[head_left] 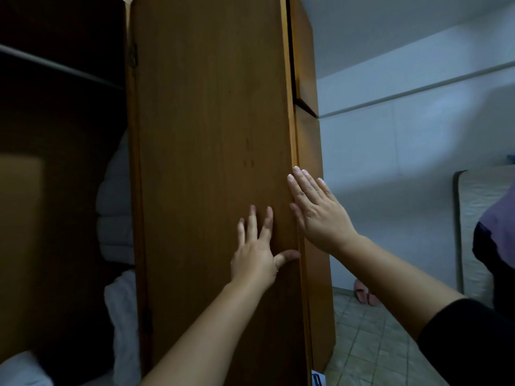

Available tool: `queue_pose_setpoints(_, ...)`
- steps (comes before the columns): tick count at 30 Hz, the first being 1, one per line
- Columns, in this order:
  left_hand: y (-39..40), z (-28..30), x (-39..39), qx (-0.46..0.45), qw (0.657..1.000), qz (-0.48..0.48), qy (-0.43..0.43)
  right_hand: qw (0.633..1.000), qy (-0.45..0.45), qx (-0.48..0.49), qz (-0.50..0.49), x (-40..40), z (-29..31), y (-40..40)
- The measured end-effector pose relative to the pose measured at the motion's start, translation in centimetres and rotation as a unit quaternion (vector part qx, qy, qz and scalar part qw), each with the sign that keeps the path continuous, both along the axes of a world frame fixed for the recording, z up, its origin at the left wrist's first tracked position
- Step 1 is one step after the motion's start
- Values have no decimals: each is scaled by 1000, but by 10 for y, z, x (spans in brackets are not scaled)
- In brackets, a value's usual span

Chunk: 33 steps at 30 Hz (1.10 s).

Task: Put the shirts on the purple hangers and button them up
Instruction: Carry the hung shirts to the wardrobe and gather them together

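Both hands lie flat, fingers straight, gripping nothing: left hand (255,253) on the wardrobe door (211,162) at frame centre, right hand (317,210) against its edge, evidently to swing it

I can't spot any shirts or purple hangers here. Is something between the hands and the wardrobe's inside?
Yes: the wooden wardrobe door. The left hand lies flat on it; the right hand is at its edge. No shirts or hangers are visible.
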State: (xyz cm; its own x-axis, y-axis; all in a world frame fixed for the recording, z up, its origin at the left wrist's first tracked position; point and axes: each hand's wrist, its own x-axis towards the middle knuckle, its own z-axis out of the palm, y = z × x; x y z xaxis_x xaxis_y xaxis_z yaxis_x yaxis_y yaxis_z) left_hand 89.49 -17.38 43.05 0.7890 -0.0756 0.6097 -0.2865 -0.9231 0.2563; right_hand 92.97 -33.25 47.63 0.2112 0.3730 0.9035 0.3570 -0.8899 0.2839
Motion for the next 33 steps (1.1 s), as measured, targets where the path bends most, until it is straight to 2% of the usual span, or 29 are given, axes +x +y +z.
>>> queue_pose_setpoints(8,10,2,-14,-31,999,-21,-19,999,-48,6,1,-15,-4,13)
queue_pose_setpoints(15,33,13,-39,8,1000,-13,1,999,-37,16,-13,-50,-3,36)
queue_pose_setpoints(26,135,17,-128,54,992,113,-28,997,45,36,56,-116,-22,135)
queue_pose_setpoints(33,237,-3,-201,80,964,254,2,983,89,27,157,-150,-48,241)
